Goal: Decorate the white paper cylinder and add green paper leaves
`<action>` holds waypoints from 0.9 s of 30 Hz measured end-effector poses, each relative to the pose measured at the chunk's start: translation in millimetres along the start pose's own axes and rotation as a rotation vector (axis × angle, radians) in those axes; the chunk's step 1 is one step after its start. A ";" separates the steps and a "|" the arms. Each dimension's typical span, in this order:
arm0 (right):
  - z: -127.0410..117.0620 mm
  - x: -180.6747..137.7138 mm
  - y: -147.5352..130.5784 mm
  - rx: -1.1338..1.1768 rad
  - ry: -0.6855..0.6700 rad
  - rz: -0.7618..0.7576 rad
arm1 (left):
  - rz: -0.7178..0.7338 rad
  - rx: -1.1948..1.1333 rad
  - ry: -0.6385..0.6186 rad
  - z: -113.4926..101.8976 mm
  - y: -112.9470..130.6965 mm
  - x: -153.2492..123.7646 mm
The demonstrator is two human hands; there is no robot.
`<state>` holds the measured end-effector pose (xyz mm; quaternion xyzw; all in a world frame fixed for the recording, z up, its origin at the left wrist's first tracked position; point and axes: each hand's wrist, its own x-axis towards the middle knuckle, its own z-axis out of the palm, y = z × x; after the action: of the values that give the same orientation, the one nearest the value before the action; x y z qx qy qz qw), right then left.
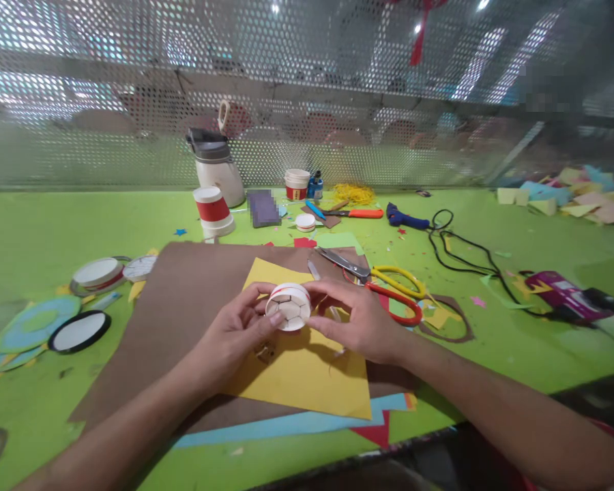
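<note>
Between both hands is a small white round lid with black lines drawn like a soccer ball and a thin red band on its rim. My left hand grips its left side, thumb on the drawn face. My right hand holds its right edge between thumb and fingers. Below them a yellow paper sheet lies on a larger brown sheet. Just beyond my right hand rest scissors with one yellow and one red handle loop, blades pointing left.
Behind stand a red-and-white paper cup, a white jug and a small tub. To the right are a blue glue gun, its black cord and a purple box. Round paper pieces lie left; paper scraps pile far right.
</note>
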<state>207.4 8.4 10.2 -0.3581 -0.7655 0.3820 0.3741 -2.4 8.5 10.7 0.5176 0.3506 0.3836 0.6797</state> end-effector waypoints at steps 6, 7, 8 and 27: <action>0.7 1.3 0.0 0.013 0.018 -0.022 | 0.036 0.092 0.042 -1.9 -1.6 0.5; 0.5 1.5 -0.2 0.011 0.020 -0.027 | 0.040 0.107 0.056 -1.4 -2.0 0.2; 0.3 1.6 -0.4 0.010 0.022 -0.031 | 0.041 0.119 0.063 -0.7 -2.3 -0.2; -4.3 -0.6 -3.6 -0.102 0.007 -0.154 | -0.014 -0.021 0.024 -0.9 -2.6 -4.7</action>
<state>210.4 7.7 14.8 -0.3181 -0.8079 0.3111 0.3865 -5.0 4.3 8.4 0.5034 0.3584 0.3888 0.6834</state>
